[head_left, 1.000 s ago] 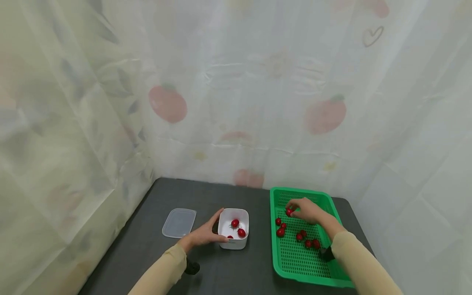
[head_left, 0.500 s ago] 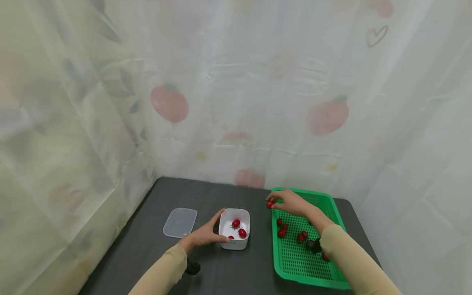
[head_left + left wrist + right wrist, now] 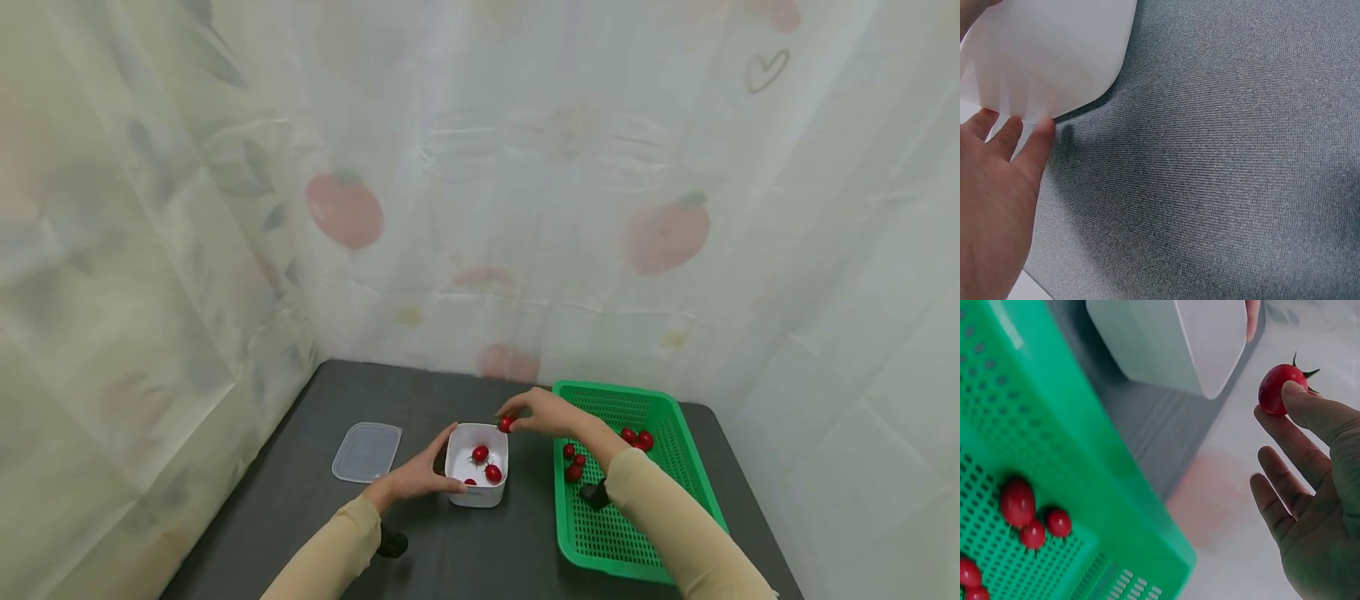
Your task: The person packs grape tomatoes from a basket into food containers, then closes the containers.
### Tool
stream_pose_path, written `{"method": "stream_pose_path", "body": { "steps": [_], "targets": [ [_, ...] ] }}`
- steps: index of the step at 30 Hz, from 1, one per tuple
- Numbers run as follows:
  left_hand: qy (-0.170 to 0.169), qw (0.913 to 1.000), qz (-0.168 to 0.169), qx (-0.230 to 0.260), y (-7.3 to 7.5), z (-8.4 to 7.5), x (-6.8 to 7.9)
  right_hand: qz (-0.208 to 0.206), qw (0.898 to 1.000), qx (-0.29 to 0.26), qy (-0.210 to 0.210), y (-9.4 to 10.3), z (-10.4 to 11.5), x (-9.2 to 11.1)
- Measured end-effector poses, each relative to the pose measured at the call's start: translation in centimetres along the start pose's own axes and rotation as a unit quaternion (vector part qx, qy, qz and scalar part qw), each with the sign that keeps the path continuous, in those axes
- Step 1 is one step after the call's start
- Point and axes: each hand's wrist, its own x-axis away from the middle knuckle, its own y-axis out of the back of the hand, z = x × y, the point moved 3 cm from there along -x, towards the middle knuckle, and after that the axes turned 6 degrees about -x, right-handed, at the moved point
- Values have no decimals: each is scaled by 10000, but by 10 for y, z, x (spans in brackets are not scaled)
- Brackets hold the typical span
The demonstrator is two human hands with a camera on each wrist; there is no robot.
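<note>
My left hand [image 3: 412, 478] holds a square white container [image 3: 477, 497] at its left side, thumb at the near rim and fingers toward the far corner. In the left wrist view, its fingertips [image 3: 1040, 134] touch the container wall. Inside lie red cherry tomatoes [image 3: 480, 454], one partly hidden by the near wall. My right hand [image 3: 546, 413] is above the container's far right corner, pinching a cherry tomato [image 3: 1279, 389] with a green stem between thumb and index finger. Its other fingers are spread loosely in the right wrist view.
A green perforated basket [image 3: 592, 546] stands to the right with several cherry tomatoes [image 3: 573, 473] in it; the right forearm passes over it. A clear flat lid [image 3: 367, 452] lies left of the container on the dark table [image 3: 420, 400]. Printed curtains surround the table.
My right hand has carried the cherry tomato left, out of the green basket and over to the white container. My left hand has kept its hold on the container.
</note>
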Motion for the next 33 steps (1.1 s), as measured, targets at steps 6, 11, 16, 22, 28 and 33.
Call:
{"method": "stream_pose_path", "body": {
  "steps": [6,11,16,22,28,33],
  "targets": [
    [36,10000,18,-41,0,2,-1,100,9999,59,7,-14,8,-15],
    [3,10000,22,-38,0,2,-1,159,9998,8,-155,-23,14,-24],
    [-29,10000,12,-29,0,1,0,219,9993,127,-266,-33,19,-32],
    [16,9999,-24,-104,-1,3,0,359,9979,191,-500,-46,22,-43],
    [-151,9999,30,-34,-2,5,0,484,9972,270,-500,-56,27,-48],
    [-202,9997,100,93,-2,4,0,595,9959,473,-500,-62,27,-49]
  ]
}}
